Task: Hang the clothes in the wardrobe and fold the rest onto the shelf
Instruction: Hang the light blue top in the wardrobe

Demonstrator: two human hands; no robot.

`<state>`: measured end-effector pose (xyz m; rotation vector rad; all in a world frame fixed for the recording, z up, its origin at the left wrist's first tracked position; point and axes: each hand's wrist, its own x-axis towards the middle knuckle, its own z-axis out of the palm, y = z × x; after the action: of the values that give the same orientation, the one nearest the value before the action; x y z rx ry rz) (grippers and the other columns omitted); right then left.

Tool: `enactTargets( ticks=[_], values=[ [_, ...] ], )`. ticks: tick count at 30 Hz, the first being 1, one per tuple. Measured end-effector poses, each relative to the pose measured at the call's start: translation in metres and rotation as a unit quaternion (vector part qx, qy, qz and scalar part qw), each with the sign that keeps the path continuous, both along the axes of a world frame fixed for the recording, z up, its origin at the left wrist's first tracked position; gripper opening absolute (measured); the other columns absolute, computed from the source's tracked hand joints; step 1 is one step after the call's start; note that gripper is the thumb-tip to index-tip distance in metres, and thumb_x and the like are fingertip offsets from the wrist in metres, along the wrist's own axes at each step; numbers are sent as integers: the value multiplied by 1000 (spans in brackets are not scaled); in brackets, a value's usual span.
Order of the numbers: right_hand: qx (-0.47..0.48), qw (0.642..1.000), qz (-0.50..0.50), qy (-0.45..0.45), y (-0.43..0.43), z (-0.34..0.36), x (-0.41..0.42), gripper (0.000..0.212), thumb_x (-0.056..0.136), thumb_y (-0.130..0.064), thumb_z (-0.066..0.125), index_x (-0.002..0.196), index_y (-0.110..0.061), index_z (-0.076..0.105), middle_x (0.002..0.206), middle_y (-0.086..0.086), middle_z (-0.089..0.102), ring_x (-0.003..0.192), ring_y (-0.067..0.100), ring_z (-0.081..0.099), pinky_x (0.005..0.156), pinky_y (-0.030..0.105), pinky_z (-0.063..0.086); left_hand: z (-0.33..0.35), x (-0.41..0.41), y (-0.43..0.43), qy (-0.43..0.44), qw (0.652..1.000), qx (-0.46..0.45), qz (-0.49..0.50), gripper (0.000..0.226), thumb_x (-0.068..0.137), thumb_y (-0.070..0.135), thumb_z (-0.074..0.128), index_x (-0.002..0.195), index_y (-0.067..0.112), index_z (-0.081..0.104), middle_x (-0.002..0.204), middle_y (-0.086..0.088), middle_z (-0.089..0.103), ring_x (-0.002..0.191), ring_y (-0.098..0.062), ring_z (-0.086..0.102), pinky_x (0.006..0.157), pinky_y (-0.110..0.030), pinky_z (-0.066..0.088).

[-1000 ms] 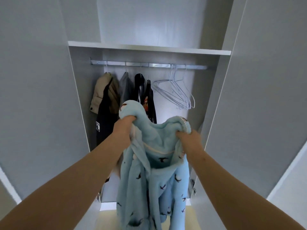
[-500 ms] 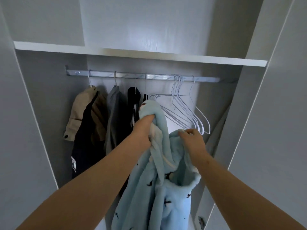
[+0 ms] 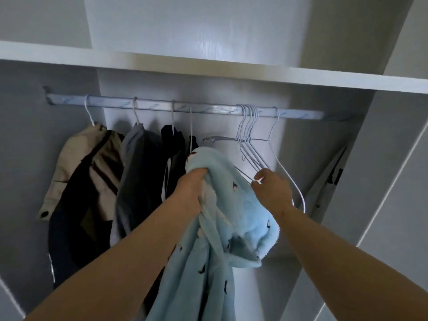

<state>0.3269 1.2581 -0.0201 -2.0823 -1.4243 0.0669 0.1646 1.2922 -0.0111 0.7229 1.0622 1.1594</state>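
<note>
Since half a second ago, the right hand point(image 3: 273, 192) has let go of the robe point(image 3: 234, 218) and moved up to the bare hangers point(image 3: 251, 150). Its curled fingers now pinch the wire at the low end of one of them, below the right part of the rail point(image 3: 185, 107). The left hand point(image 3: 192, 187) grips a bunched fold of the pale blue robe, holding it up below the middle of the rail, and the rest of the robe hangs straight down. Inside the wardrobe point(image 3: 382, 158), a beige jacket point(image 3: 76, 163), a grey garment point(image 3: 136, 172) and black clothes point(image 3: 172, 154) hang from the left half of the rail. Several white wire hangers hang from the right half. A white shelf point(image 3: 208, 68) runs just above the rail.
</note>
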Motion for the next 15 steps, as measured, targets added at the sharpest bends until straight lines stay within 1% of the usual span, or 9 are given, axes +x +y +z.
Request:
enactTargets(
  ticks=[2,4,5,7,9,11,12,14,15],
  values=[
    [-16,994,-4,-105,13,-1,17,31,88,-22,52,118,-22,57,117,10,57,110,31,51,91,35,42,-4,1,3,19,1000,13,-10,36,91,22,54,121,3,55,112,-16,62,97,-28,60,78,-34,48],
    [-24,987,0,-160,25,-3,28,39,87,-22,54,126,-21,51,121,11,53,112,31,50,93,36,41,-5,-2,8,19,1000,15,-11,34,90,20,55,120,2,55,92,-10,62,79,-25,59,69,-32,49],
    [-28,984,9,-174,32,-4,32,41,87,-21,54,128,-21,49,121,11,53,112,31,51,93,36,42,-3,-1,11,11,1000,17,2,35,91,19,54,121,2,54,93,-11,63,79,-25,59,71,-33,50],
    [-35,978,23,-204,42,-7,35,43,88,-17,53,130,-18,44,119,11,53,109,28,52,90,36,44,-1,1,14,7,1000,7,19,39,92,19,51,127,2,50,112,-17,61,91,-26,56,83,-39,49],
    [-44,977,35,-207,50,-9,37,43,89,-9,50,130,-17,39,119,11,52,107,28,53,85,35,45,1,2,15,14,1000,14,23,40,94,18,49,130,1,48,117,-17,58,94,-26,55,82,-37,49],
    [-49,984,51,-161,57,-11,40,43,90,-1,44,130,-15,39,120,13,51,107,31,55,83,36,46,3,1,14,16,999,29,17,37,95,14,46,130,1,48,118,-17,57,90,-24,56,69,-27,52],
    [-48,988,61,-137,60,-12,41,41,90,1,43,128,-14,41,119,14,52,106,32,56,83,36,46,2,1,16,18,999,34,18,36,96,13,46,129,2,49,118,-17,57,88,-23,56,68,-25,52],
    [-43,989,75,-119,66,-14,43,33,91,1,45,122,-10,45,117,14,54,104,30,58,83,35,48,0,0,19,10,999,36,21,29,96,13,45,123,5,51,111,-14,56,90,-24,56,74,-29,50],
    [-41,989,78,-120,68,-15,43,30,91,-1,46,120,-9,46,116,14,54,103,29,58,82,33,48,1,0,18,13,999,37,24,24,96,12,44,118,7,51,109,-12,55,86,-23,57,72,-28,50]
  ],
)
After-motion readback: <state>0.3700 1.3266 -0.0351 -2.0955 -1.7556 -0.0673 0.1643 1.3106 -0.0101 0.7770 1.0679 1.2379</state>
